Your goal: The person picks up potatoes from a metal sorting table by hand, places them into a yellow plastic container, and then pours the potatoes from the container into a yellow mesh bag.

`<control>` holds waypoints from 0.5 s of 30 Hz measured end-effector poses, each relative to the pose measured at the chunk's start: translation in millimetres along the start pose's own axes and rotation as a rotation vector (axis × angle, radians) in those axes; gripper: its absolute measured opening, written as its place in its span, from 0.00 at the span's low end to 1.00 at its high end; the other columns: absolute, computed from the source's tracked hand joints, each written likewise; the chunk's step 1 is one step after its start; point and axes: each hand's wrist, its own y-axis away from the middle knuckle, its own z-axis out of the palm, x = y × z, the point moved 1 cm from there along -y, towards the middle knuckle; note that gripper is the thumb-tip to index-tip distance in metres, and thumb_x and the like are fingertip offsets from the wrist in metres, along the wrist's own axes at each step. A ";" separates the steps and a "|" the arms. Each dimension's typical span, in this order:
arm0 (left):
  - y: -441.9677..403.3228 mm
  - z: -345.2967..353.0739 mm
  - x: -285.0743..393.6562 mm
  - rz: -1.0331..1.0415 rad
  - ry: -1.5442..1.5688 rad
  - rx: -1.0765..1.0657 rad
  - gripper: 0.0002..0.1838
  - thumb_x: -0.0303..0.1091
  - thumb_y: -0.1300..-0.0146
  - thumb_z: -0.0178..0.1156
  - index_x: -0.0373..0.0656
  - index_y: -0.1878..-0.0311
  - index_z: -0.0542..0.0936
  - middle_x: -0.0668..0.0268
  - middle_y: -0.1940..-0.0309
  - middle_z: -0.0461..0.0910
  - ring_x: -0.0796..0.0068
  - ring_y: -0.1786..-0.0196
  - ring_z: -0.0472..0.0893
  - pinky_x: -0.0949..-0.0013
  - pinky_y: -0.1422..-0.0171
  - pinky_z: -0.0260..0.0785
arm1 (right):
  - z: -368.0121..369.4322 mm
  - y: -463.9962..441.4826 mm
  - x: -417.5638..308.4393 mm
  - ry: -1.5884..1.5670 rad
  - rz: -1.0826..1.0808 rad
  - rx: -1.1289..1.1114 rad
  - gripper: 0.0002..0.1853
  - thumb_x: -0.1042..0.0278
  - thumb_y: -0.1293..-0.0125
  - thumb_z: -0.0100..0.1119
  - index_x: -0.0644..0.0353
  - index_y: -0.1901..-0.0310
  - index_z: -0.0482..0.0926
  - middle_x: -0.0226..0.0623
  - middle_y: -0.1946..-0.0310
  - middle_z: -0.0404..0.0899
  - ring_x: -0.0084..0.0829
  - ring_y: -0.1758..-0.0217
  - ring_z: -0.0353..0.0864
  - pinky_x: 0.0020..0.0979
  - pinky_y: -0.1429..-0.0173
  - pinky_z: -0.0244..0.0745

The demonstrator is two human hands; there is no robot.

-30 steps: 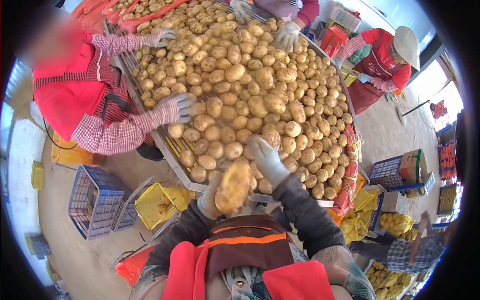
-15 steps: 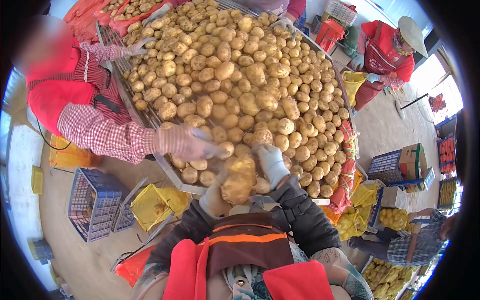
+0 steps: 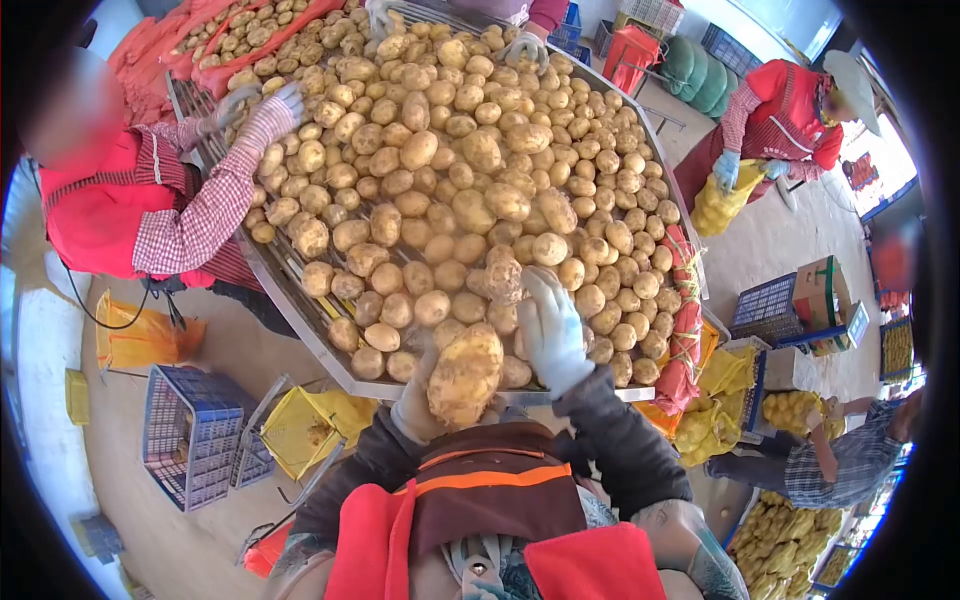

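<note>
Two hands, mine, both in pale gloves. Left hand [image 3: 415,405]: curled around one large potato [image 3: 466,375], gripping it from its left side, some fingers hidden behind it. Right hand [image 3: 552,335]: open, palm down, fingers straight, over the potatoes just inside the table's near edge; whether the palm presses on any of them, I cannot tell. One knobbly potato [image 3: 503,275], just beside the right fingertips.

Large potato: one, brown with paler patches, held upright at the middle of the near edge, in front of my dark apron [image 3: 500,505].

Table [image 3: 345,378]: one, metal-rimmed, with many potatoes [image 3: 480,150] heaped from near edge to far edge; some slats showing along the left edge. Red sacking [image 3: 680,370]: one bundle, bound with cord, on the right edge by the near right corner. Red net [image 3: 145,65]: one pile, at the far left corner.

Co-workers: one person in red [image 3: 100,220] at the left edge, gloved hands at the potatoes; another at the far edge, one glove [image 3: 527,48] at the rim; a third beyond the right edge, holding a yellow sack [image 3: 728,200].

Floor, left of the near edge: one blue crate [image 3: 190,430]; one yellow bag [image 3: 320,425] on a frame.
</note>
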 end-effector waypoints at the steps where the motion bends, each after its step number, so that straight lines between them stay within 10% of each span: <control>1: -4.2 -9.3 1.8 -0.014 -0.008 0.048 0.38 0.67 0.33 0.43 0.44 0.34 0.67 0.55 0.41 0.74 0.54 0.44 0.77 0.51 0.40 0.71 | -10.0 -2.0 -25.4 0.021 -0.143 -0.134 0.18 0.65 0.39 0.57 0.63 0.48 0.75 0.51 0.49 0.76 0.51 0.44 0.76 0.47 0.38 0.69; 4: -9.4 -13.1 -10.1 -0.051 0.341 0.215 0.39 0.67 0.34 0.43 0.44 0.33 0.66 0.51 0.42 0.74 0.49 0.48 0.79 0.49 0.43 0.73 | -11.3 8.1 -62.9 0.084 -0.411 -0.418 0.18 0.67 0.39 0.54 0.64 0.47 0.75 0.52 0.49 0.77 0.51 0.43 0.75 0.44 0.39 0.70; 8: -8.9 -2.6 -1.9 -0.245 -0.041 -0.118 0.45 0.73 0.39 0.44 0.42 0.34 0.67 0.53 0.46 0.76 0.54 0.49 0.79 0.56 0.41 0.71 | -2.2 21.3 58.0 0.099 0.474 -0.300 0.17 0.62 0.27 0.43 0.59 0.45 0.75 0.45 0.51 0.78 0.38 0.47 0.77 0.34 0.44 0.72; 15: -48.9 45.2 -23.0 0.218 -0.749 0.143 0.43 0.65 0.34 0.48 0.44 0.26 0.54 0.57 0.32 0.64 0.60 0.32 0.67 0.57 0.30 0.62 | -6.0 74.0 7.4 -1.711 0.928 0.039 0.36 0.35 0.31 0.46 0.58 0.34 0.64 0.37 0.40 0.73 0.35 0.38 0.72 0.39 0.32 0.66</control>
